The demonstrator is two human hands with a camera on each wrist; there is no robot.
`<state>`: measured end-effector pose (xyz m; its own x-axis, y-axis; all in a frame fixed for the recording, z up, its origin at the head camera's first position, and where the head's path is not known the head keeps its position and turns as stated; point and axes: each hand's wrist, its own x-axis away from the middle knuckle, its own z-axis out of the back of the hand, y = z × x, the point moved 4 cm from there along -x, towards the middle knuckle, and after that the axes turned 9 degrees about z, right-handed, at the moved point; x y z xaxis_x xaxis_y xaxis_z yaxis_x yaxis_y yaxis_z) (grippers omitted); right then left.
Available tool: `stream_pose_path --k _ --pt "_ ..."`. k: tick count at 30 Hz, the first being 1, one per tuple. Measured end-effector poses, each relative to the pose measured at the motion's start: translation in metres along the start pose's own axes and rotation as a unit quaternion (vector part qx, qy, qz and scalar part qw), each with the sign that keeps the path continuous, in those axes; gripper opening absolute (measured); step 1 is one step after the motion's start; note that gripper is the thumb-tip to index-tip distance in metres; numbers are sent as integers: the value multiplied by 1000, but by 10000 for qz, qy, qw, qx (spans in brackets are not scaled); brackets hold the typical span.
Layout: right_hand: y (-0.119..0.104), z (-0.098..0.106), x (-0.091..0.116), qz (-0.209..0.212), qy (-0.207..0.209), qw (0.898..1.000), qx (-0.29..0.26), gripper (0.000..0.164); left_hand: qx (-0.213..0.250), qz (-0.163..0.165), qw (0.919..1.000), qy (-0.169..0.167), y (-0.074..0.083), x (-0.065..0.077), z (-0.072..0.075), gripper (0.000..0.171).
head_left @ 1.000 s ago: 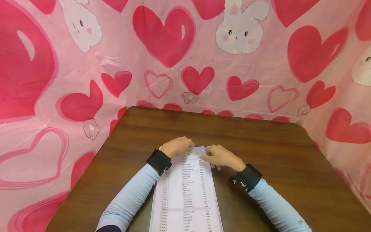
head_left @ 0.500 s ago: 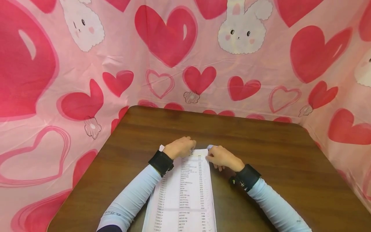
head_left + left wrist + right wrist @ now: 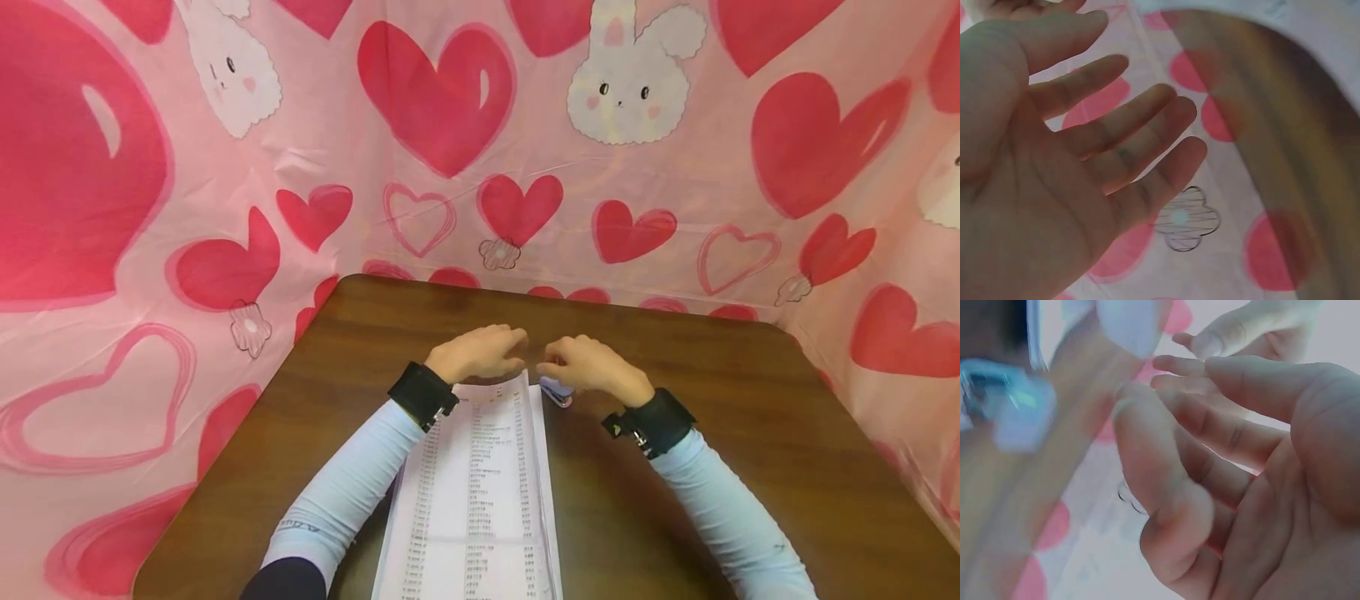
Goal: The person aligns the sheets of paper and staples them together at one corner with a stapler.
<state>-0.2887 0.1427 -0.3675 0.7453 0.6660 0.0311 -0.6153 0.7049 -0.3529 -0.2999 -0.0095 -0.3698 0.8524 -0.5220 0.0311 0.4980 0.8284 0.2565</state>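
A stack of printed sheets (image 3: 472, 492), covered in columns of text, lies lengthwise on the table. Over its top left end hovers my left hand (image 3: 480, 353), palm and loosely bent fingers bare in the left wrist view. My right hand (image 3: 592, 367) hangs above the table past the top right corner, fingers half curled around nothing. Just below it lies a small purple stapler (image 3: 557, 393), close beside the paper's corner; it appears blurred in the right wrist view. The top sheet sits askew, its upper right corner away from the sheet underneath.
The brown wooden table (image 3: 720, 417) has rounded far corners. A pink curtain (image 3: 675, 167) with hearts and rabbits hangs around its back and sides. Both wrists wear black bands (image 3: 660, 422) with small cameras over pale blue sleeves.
Both hands have come away from the top of the sheets, rising and shifting toward the far side. More of the purple stapler shows beneath the right hand.
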Motion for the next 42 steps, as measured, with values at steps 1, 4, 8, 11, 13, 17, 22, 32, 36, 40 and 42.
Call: stream_pose_path --k 1,4,8,11,13,17,22,32,36,40,42 --pt "0 7 -2 -4 12 9999 109 18 -1 58 10000 3 1 -3 5 37" --pt "1 18 -7 23 34 9991 429 16 -222 199 9995 -51 3 -15 14 41" --pt "9 18 -13 -157 -178 9970 742 23 -362 284 9986 -270 6 -30 12 40" --pt "17 7 -17 -308 -521 9934 970 34 -294 354 9971 -604 9 -38 0 35" --pt "22 -2 -19 -382 -770 9909 1037 40 -267 453 9951 -842 10 -41 -9 33" --pt "31 -17 -21 -593 -1064 9886 884 54 -182 739 9910 -1103 8 -43 -22 29" --pt "36 -25 -22 -782 -1105 9883 700 45 -95 919 9889 -1162 2 -44 -28 32" --pt "36 -7 -51 -949 -474 9860 1287 25 170 744 9924 -965 -9 -55 -21 22" --pt "35 -12 -64 -1024 -368 9854 1306 29 302 810 9920 -918 -16 -57 -27 22" --pt "35 -18 -71 -1076 -262 9848 1335 27 248 927 9913 -900 -22 -55 -32 20" --pt "35 -19 -72 -1133 -164 9847 1311 26 254 945 9915 -863 -24 -54 -32 18"
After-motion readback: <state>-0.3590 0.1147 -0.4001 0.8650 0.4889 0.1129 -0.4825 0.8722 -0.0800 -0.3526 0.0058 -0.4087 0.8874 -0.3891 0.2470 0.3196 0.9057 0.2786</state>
